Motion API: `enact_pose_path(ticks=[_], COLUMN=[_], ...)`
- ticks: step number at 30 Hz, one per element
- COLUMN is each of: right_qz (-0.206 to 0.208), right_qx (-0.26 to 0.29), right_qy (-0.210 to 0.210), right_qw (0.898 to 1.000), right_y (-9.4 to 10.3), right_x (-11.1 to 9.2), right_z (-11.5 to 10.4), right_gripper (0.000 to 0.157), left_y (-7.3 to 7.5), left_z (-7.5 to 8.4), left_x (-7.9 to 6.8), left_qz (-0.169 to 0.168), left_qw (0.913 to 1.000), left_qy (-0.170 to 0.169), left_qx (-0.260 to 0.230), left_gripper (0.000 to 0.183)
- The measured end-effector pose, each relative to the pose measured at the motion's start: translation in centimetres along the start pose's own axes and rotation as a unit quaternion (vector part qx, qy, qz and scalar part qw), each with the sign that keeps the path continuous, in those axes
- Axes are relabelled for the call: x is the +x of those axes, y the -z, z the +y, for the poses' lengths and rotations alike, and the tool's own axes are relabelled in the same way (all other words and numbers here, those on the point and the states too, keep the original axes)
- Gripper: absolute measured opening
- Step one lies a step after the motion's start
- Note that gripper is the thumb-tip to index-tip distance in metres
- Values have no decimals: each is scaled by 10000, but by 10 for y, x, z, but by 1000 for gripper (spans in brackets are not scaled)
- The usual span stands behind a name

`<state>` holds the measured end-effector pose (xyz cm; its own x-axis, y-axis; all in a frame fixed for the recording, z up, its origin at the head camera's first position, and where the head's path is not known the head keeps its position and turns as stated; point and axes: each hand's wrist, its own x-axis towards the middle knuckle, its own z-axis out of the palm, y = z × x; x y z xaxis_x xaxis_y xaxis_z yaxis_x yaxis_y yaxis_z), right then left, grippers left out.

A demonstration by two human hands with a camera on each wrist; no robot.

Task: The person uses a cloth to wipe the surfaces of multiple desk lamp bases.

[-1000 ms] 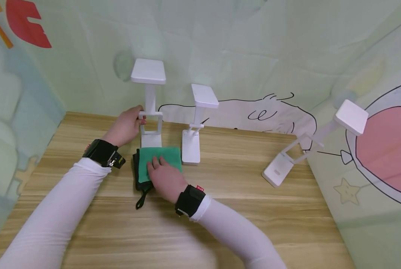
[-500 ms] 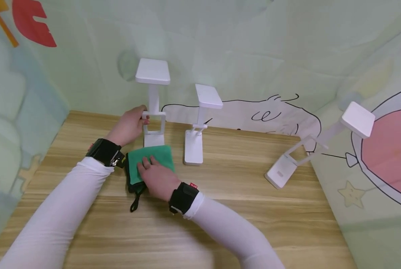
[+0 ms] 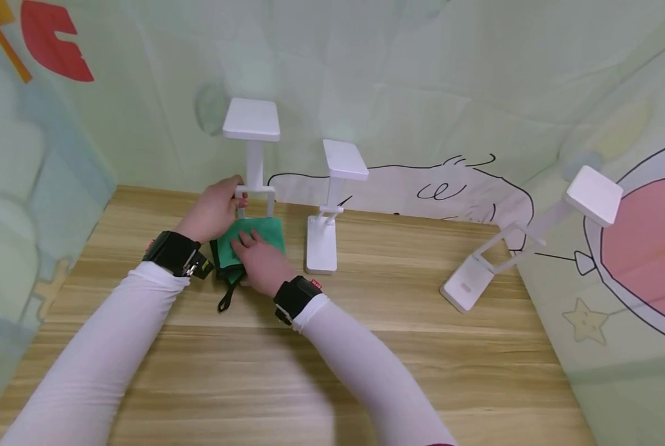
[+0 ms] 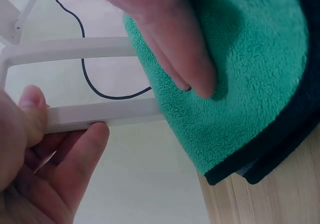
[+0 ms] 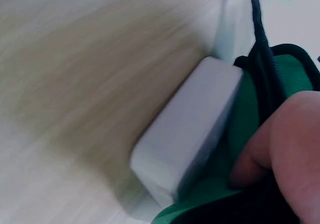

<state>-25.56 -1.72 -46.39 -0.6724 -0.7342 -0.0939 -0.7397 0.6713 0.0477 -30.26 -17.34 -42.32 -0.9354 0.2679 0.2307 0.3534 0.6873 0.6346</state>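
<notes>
My left hand (image 3: 211, 212) pinches the hinged frame (image 4: 95, 115) of the leftmost white desk lamp (image 3: 251, 119), thumb on one side and fingers on the other. A folded green cloth (image 3: 271, 229) with dark edging and a hanging loop covers most of that lamp's base. My right hand (image 3: 262, 266) holds the cloth against the base, its fingers spread over the top. In the right wrist view the thumb (image 5: 295, 144) bends onto the cloth beside the lamp base (image 5: 187, 121). The left wrist view shows the cloth's edge against the frame.
A second white lamp (image 3: 321, 244) stands just right of the first. Another white lamp (image 3: 468, 282) stands tilted at the table's right side. The wooden table (image 3: 377, 334) meets a printed fabric backdrop (image 3: 421, 80) at the back and sides.
The right hand and cloth first shifted left and turned slightly, then moved away from me, up the lamp's base toward the frame. The left hand keeps its hold on the frame.
</notes>
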Motion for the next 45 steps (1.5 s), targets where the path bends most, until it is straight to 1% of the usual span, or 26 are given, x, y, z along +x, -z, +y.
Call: enact_pose_path(ticks=[1,8,15,18,26,31,39,42,45], right_qz=[-15,-70,-54,-88,-97,-120,-165,-137,-186], right_qx=[11,22,-9,-145,-854,-1053,-1168,-1058,-838], right_qy=[-13,-259,-427,-447,-206,-3,309,381,514], right_qw=[10000,9996,9991,9989,9961,9944,9925,9936,9950], right_y=[-1,-1,-2,-2,1,3,8,9,9], right_x=[0,-7,-18,-27,-54,-65,-75,-73,-67], right_z=[1,6,11,10,-4,-15,-30,-32,-30], right_gripper=[80,66,65,61,51,49,50,51,56], left_y=[0,-3,-5,-4,-4,-3,-4,-4,-3], left_z=[0,2,0,-1,-1,-3,-3,-2,-1], left_x=[0,0,1,2,1,1,1,1,2], left_qz=[3,5,19,55,63,120,239,278,269], left_qw=[10000,10000,9999,9997,9998,9998,9997,9995,9995], left_qy=[6,54,91,124,121,129,2,-37,-47], left_qx=[1,-37,-136,-195,-113,-57,66,124,133], left_gripper=[8,8,12,13,13,11,8,7,6])
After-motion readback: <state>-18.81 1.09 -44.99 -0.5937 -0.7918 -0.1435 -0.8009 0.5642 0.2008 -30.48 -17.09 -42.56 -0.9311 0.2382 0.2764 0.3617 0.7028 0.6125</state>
